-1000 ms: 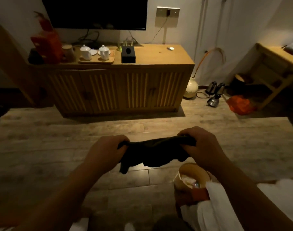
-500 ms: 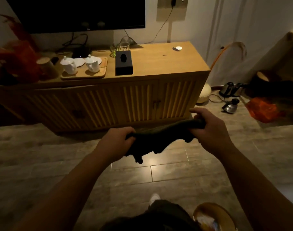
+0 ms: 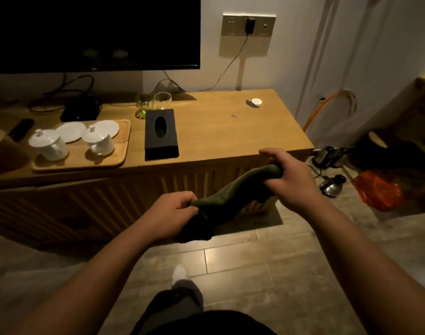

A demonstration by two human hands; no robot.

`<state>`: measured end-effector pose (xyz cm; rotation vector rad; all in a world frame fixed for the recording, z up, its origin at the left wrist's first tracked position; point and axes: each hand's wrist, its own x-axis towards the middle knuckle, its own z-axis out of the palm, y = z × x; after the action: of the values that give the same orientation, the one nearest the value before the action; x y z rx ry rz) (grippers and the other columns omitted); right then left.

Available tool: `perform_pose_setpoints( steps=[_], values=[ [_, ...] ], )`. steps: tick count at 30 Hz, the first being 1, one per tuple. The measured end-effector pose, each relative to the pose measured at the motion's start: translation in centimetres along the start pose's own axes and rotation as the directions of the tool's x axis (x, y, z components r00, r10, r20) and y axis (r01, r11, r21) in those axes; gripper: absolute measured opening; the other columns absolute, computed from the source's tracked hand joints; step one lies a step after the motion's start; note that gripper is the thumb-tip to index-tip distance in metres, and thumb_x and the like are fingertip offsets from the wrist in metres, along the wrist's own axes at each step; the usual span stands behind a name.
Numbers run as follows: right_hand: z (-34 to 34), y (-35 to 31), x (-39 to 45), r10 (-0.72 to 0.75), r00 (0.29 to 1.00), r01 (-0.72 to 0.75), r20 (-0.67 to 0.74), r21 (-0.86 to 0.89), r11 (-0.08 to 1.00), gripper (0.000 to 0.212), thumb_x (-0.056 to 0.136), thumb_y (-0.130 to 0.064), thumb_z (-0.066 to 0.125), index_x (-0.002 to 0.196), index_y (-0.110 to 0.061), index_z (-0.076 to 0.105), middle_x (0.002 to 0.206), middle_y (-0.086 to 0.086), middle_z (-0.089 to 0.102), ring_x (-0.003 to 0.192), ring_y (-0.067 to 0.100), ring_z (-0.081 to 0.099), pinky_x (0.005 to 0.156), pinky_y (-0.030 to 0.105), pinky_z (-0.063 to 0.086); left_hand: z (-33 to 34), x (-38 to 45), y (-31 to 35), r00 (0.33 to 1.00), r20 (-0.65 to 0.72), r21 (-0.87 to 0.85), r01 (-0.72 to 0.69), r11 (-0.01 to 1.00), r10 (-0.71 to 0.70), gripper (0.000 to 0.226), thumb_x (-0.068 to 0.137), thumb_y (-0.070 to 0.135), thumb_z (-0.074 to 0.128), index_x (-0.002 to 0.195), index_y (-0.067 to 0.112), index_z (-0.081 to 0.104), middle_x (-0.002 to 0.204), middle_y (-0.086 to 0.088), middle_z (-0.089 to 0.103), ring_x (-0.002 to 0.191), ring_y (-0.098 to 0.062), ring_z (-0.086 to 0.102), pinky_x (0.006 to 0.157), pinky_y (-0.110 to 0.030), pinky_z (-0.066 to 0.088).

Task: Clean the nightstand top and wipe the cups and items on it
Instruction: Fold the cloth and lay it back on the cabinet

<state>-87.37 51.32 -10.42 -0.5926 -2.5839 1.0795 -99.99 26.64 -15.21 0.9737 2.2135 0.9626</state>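
In front of the wooden cabinet | left hand, right hand apart, each gripping dark cloth ends | lidded cups on far-left tray | step: approach, unwiped | next: spread cloth, lower onto top

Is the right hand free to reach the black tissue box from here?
Probably not yet: the right hand grips the dark cloth together with the left hand. Nothing stands between it and the tissue box.
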Motion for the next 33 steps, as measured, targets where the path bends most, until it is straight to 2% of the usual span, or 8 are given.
perform_pose_setpoints(
  steps=[7, 11, 20, 22, 24, 25, 27, 33],
  values=[
    [1.6, 1.4, 15.0, 0.186, 0.982, -0.185, -0.015, 0.063, 0.981, 0.060, 0.082, -0.016, 0.071, 0.133, -0.035, 0.047, 0.107, -0.005, 0.057, 0.100, 0.016, 0.059, 0.083, 0.033, 0.056, -7.2, 13.0, 1.9, 0.968, 0.207, -0.545, -0.009, 0.838, 0.145, 0.009, 0.075, 0.017, 0.053, 0.072, 0.009, 0.051, 0.066, -0.001, 0.047, 0.061, -0.008, 0.045, 0.057, -0.021, 0.036],
    [2.8, 3.4, 23.0, 0.235, 0.972, -0.234, -0.020, 0.031, 0.972, 0.063, 0.081, -0.028, 0.075, 0.136, -0.029, 0.044, 0.120, 0.001, 0.055, 0.109, 0.020, 0.054, 0.085, 0.033, 0.050, -9.0, 19.7, 2.2, 0.963, 0.263, -0.804, 0.182, 0.566, 0.065, 0.028, 0.081, 0.017, 0.056, 0.100, -0.003, 0.056, 0.087, -0.013, 0.063, 0.081, -0.022, 0.062, 0.072, -0.028, 0.049],
    [6.3, 9.6, 37.0, 0.373, 0.926, -0.378, 0.065, 0.130, 0.916, 0.079, 0.079, -0.042, 0.074, 0.144, -0.021, 0.035, 0.139, 0.007, 0.048, 0.123, 0.026, 0.048, 0.098, 0.044, 0.045, -9.4, 32.2, 2.3, 0.986, 0.159, -0.977, 0.164, 0.139, -0.049, 0.034, 0.082, 0.014, 0.054, 0.114, 0.003, 0.060, 0.107, -0.017, 0.065, 0.102, -0.026, 0.063, 0.093, -0.039, 0.049],
    [6.6, 10.8, 37.2, 0.502, 0.854, -0.521, 0.138, 0.256, 0.814, 0.076, 0.080, -0.051, 0.069, 0.142, -0.021, 0.037, 0.143, 0.007, 0.046, 0.126, 0.025, 0.046, 0.097, 0.041, 0.043, -9.5, 34.2, 2.5, 0.991, 0.113, -0.988, 0.119, 0.095, -0.069, 0.029, 0.083, 0.015, 0.053, 0.108, 0.007, 0.064, 0.108, -0.016, 0.063, 0.105, -0.027, 0.060, 0.098, -0.044, 0.044],
    [6.8, 12.3, 36.5, 0.664, 0.623, -0.779, 0.413, 0.399, 0.483, 0.071, 0.077, -0.063, 0.064, 0.131, -0.020, 0.049, 0.125, 0.007, 0.059, 0.110, 0.024, 0.055, 0.089, 0.040, 0.045, -9.6, 36.1, 2.4, 0.993, 0.078, -0.994, 0.084, 0.064, -0.085, 0.030, 0.085, 0.017, 0.051, 0.112, 0.007, 0.061, 0.114, -0.018, 0.060, 0.111, -0.031, 0.055, 0.104, -0.050, 0.036],
    [6.7, 12.6, 36.3, 0.642, 0.477, -0.876, 0.600, 0.384, 0.292, 0.071, 0.075, -0.070, 0.060, 0.122, -0.018, 0.057, 0.109, 0.006, 0.065, 0.098, 0.022, 0.058, 0.085, 0.039, 0.044, -9.7, 37.0, 2.4, 0.994, 0.065, -0.996, 0.071, 0.056, -0.092, 0.032, 0.085, 0.018, 0.052, 0.115, 0.008, 0.060, 0.117, -0.018, 0.059, 0.113, -0.032, 0.054, 0.105, -0.053, 0.033],
    [6.9, 13.3, 36.1, 0.471, 0.337, -0.942, 0.815, 0.299, 0.155, 0.080, 0.074, -0.080, 0.046, 0.108, -0.011, 0.068, 0.096, 0.006, 0.071, 0.095, 0.021, 0.058, 0.085, 0.041, 0.037, -9.7, 38.4, 2.5, 0.995, 0.051, -0.998, 0.054, 0.032, -0.084, 0.035, 0.087, 0.019, 0.052, 0.120, 0.009, 0.058, 0.119, -0.017, 0.059, 0.114, -0.033, 0.055, 0.104, -0.054, 0.034],
    [6.1, 13.0, 39.6, 0.202, 0.414, -0.910, 0.888, 0.398, 0.115, 0.059, 0.068, -0.072, 0.051, 0.087, -0.023, 0.078, 0.094, -0.001, 0.074, 0.093, 0.013, 0.064, 0.077, 0.033, 0.039, -8.9, 40.5, 2.8, 0.998, 0.033, -0.995, 0.028, -0.093, -0.047, 0.024, 0.082, 0.020, 0.069, 0.104, 0.012, 0.063, 0.114, -0.019, 0.065, 0.110, -0.034, 0.062, 0.095, -0.053, 0.048]
  ],
)
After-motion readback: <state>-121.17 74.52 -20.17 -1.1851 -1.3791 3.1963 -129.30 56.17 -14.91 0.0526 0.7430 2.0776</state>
